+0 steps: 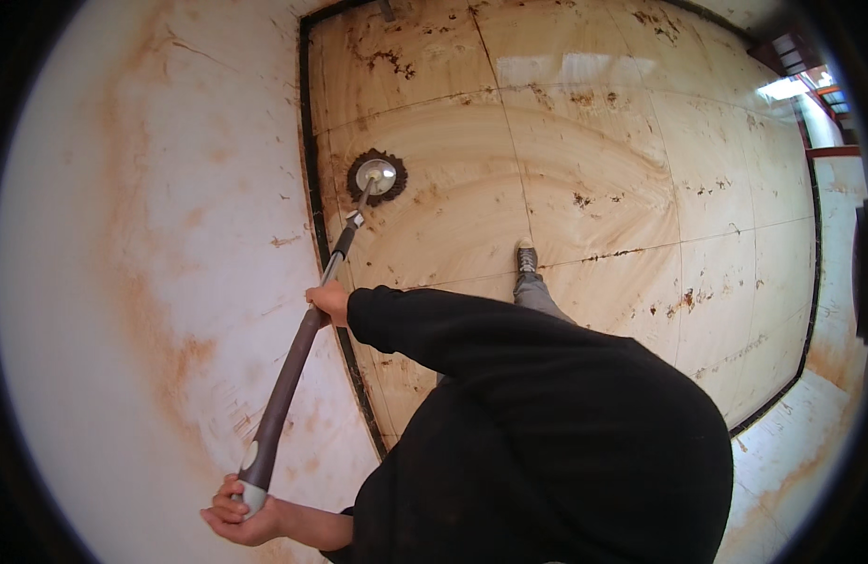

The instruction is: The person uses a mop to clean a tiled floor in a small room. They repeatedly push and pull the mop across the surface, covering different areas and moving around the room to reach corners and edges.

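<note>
A spin mop slants across the left side of the view. Its round mop head (376,178), with a brown shaggy fringe around a shiny disc, rests flat on the tiled floor (582,148) near the left wall. My right hand (329,303) is wrapped around the middle of the mop handle (287,384), where the metal tube meets the thick brown grip. Lower down, my left hand (245,513) clasps the pale grey end cap (252,497). The beige tiles look wet, with curved brown streaks to the right of the mop head.
Close on the left stands a white wall (215,282) with brown smears and a black skirting strip (312,162). Dark dirt clumps (582,200) dot the tiles. My shoe (525,257) is planted mid-floor. At the upper right is a bright opening (785,88) with red framing.
</note>
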Demonstrator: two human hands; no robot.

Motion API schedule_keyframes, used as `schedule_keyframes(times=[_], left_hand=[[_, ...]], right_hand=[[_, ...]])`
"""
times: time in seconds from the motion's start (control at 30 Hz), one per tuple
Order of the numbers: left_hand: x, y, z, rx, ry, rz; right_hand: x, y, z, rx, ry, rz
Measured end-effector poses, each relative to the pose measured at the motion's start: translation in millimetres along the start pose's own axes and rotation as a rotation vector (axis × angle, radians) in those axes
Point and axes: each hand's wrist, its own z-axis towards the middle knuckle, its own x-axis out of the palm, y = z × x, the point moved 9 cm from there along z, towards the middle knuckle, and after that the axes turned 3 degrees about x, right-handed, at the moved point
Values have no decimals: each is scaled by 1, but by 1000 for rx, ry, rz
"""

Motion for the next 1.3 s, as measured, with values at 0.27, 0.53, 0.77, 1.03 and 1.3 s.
schedule_keyframes(times=[0.27, 0.53, 0.77, 1.03, 1.3], left_hand=[[98, 5, 4, -179, 490, -185], [215, 57, -121, -180, 561, -501], [267, 73, -274, -390, 1090, -763], [235, 62, -226, -366, 1212, -753], [117, 42, -56, -203, 852, -388]], right_hand=[[-90, 55, -90, -102, -147, 235], [-292, 122, -151, -419, -497, 439], [-411, 127, -230, -456, -713, 545], [-377, 118, -202, -436, -693, -1692], [-145, 49, -106, -370, -272, -1795]])
